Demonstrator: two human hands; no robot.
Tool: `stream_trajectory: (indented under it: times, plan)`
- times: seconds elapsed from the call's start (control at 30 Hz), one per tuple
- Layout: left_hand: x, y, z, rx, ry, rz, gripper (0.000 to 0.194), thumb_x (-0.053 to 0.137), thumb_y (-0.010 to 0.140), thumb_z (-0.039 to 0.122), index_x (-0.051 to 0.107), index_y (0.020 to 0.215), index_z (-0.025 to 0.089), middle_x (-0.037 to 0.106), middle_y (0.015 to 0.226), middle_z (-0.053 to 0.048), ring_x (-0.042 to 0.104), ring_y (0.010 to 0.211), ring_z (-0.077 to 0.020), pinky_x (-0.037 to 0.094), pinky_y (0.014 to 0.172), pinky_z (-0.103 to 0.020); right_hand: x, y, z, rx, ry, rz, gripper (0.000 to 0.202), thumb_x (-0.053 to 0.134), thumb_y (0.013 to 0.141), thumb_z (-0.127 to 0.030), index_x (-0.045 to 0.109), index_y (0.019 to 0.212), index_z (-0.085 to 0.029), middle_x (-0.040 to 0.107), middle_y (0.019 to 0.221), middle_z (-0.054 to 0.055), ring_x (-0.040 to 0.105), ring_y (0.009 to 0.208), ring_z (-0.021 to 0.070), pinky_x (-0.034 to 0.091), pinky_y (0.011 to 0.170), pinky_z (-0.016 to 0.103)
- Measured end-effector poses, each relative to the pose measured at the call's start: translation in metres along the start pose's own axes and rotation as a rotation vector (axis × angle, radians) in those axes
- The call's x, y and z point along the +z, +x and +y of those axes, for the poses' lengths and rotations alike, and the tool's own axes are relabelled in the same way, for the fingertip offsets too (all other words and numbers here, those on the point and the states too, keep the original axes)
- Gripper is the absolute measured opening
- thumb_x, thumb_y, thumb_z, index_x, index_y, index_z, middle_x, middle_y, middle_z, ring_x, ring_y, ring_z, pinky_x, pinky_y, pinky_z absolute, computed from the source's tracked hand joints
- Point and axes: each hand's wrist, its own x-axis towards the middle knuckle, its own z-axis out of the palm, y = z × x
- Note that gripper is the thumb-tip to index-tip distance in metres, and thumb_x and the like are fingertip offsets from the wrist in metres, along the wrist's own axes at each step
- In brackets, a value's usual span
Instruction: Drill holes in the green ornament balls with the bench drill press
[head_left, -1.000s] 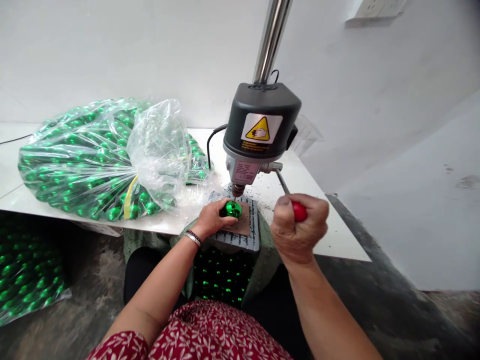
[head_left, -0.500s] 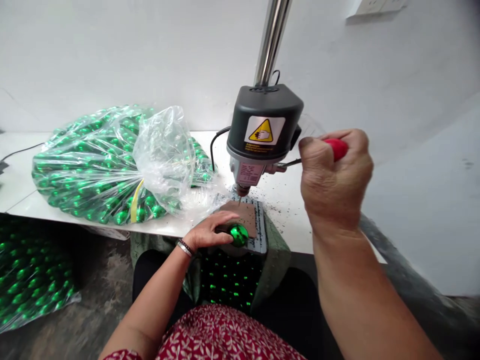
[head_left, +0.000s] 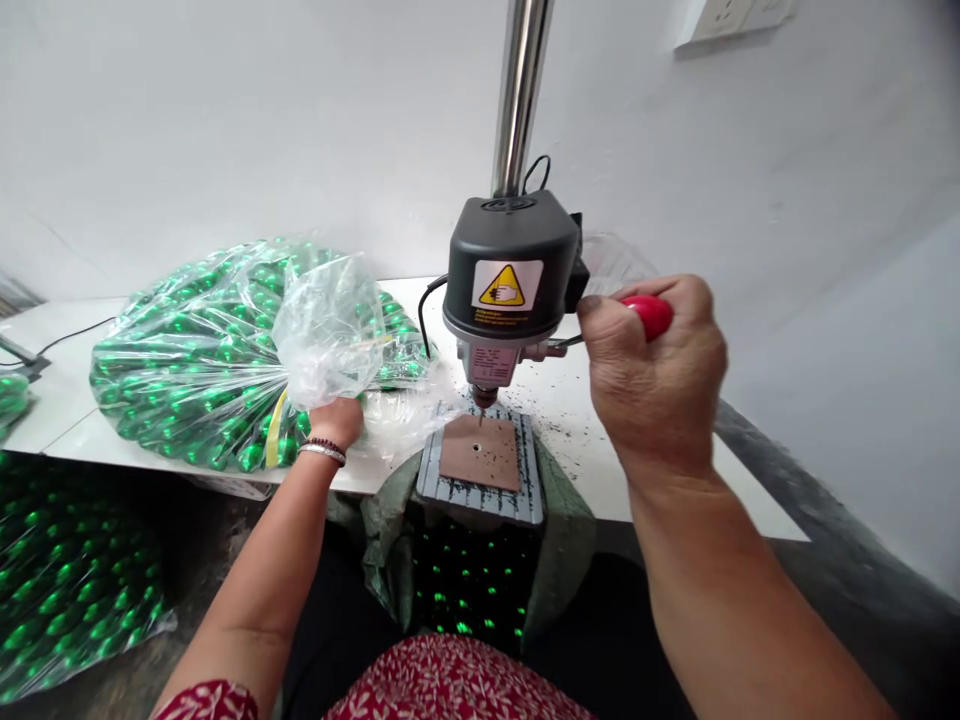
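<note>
My right hand [head_left: 656, 375] is wrapped round the red knob [head_left: 649, 316] on the lever of a small bench drill press [head_left: 510, 270]. Its thin bit [head_left: 482, 414] points down, just above a brown board [head_left: 480, 452] with a small hole, lying on the ridged grey base [head_left: 480, 506]. To the left, my left hand [head_left: 337, 422] reaches under the bunched plastic of a clear bag [head_left: 187, 360] full of shiny green balls. Plastic hides its fingers, so what they touch cannot be seen.
Dark shavings litter the white table [head_left: 581, 440] right of the base. Below the base, a green cloth sack [head_left: 566, 540] holds more green balls [head_left: 469, 590]. Another bag of balls [head_left: 67, 580] lies at lower left. A black cord [head_left: 424, 315] runs behind the drill.
My left hand has left the board and moved left into the bag. The green ball it was touching is gone from the board. My right hand stays on the knob.
</note>
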Motion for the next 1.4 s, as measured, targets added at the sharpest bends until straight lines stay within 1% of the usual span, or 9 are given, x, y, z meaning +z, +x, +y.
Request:
stream_trajectory:
  times: [0.4,0.57,0.7,0.83,0.93,1.03,1.13,1.23,1.4]
  plan:
    - [0.007,-0.008,-0.007,0.042,0.051,-0.131,0.045,0.053,0.093,0.028,0.079,0.127,0.014,0.067,0.146,-0.026,0.072,0.125,-0.0405,0.057,0.103,-0.047,0.001,-0.005,0.013,-0.084,0.005,0.018,0.030,0.063,0.082,-0.054,0.052,0.081,-0.026,0.054,0.073,-0.003,0.049,0.067,0.0128,0.046,0.064,0.031]
    - [0.018,-0.014,-0.010,0.132,0.087,-0.154,0.064,0.061,0.086,0.015,0.062,0.150,0.020,0.067,0.144,-0.025,0.071,0.127,-0.0424,0.057,0.101,-0.051,0.000,-0.007,0.018,-0.091,-0.020,-0.030,0.031,0.062,0.088,-0.054,0.049,0.085,-0.027,0.052,0.075,-0.003,0.049,0.067,0.0126,0.046,0.064,0.031]
    - [0.021,-0.018,-0.008,0.104,0.061,-0.095,0.062,0.057,0.087,0.011,0.061,0.147,0.021,0.073,0.134,-0.024,0.072,0.123,-0.0415,0.057,0.098,-0.051,0.000,-0.007,0.019,-0.101,-0.026,-0.020,0.034,0.063,0.086,-0.058,0.048,0.084,-0.027,0.053,0.074,-0.003,0.049,0.064,0.0130,0.045,0.060,0.032]
    - [0.019,-0.031,0.003,0.057,-0.279,0.121,0.060,0.064,0.089,0.027,0.056,0.149,0.020,0.075,0.128,-0.021,0.074,0.115,-0.0404,0.056,0.097,-0.052,0.000,-0.008,0.017,-0.106,-0.016,-0.003,0.034,0.063,0.084,-0.058,0.049,0.082,-0.027,0.054,0.072,-0.003,0.049,0.063,0.0130,0.044,0.058,0.031]
    - [0.021,-0.048,0.020,0.226,-0.749,0.225,0.065,0.073,0.084,0.040,0.056,0.144,0.018,0.075,0.123,-0.015,0.072,0.110,-0.0321,0.056,0.099,-0.045,0.000,-0.008,0.015,-0.104,-0.012,0.010,0.033,0.062,0.084,-0.057,0.049,0.082,-0.027,0.054,0.072,-0.003,0.049,0.063,0.0127,0.045,0.059,0.030]
    - [0.034,-0.060,0.042,0.431,-1.175,0.031,0.060,0.074,0.082,0.050,0.063,0.131,0.016,0.074,0.113,-0.010,0.069,0.095,-0.0226,0.056,0.087,-0.035,-0.001,-0.009,0.013,-0.083,-0.002,0.000,0.031,0.061,0.082,-0.056,0.049,0.080,-0.027,0.054,0.071,-0.003,0.049,0.063,0.0123,0.045,0.058,0.030]
    - [0.051,-0.061,0.062,0.413,-1.427,-0.210,0.058,0.072,0.082,0.055,0.066,0.124,0.015,0.072,0.102,-0.006,0.065,0.078,-0.0163,0.052,0.071,-0.029,-0.001,-0.009,0.011,-0.100,0.009,-0.011,0.030,0.060,0.083,-0.054,0.049,0.081,-0.026,0.053,0.070,-0.004,0.048,0.061,0.0112,0.047,0.058,0.029]
    - [0.062,-0.052,0.076,0.361,-1.471,-0.238,0.054,0.074,0.079,0.050,0.069,0.121,0.017,0.072,0.100,-0.004,0.061,0.072,-0.0126,0.048,0.067,-0.026,-0.001,-0.008,0.012,-0.120,-0.026,-0.033,0.029,0.060,0.088,-0.052,0.047,0.083,-0.026,0.053,0.070,-0.005,0.048,0.060,0.0103,0.048,0.060,0.029]
    - [0.061,-0.035,0.086,0.377,-1.307,-0.224,0.048,0.071,0.083,0.048,0.070,0.120,0.017,0.058,0.065,0.006,0.054,0.059,-0.0114,0.040,0.058,-0.023,-0.002,-0.008,0.013,-0.119,-0.089,-0.059,0.028,0.057,0.094,-0.051,0.048,0.085,-0.026,0.058,0.075,-0.003,0.052,0.065,0.0103,0.051,0.064,0.028]
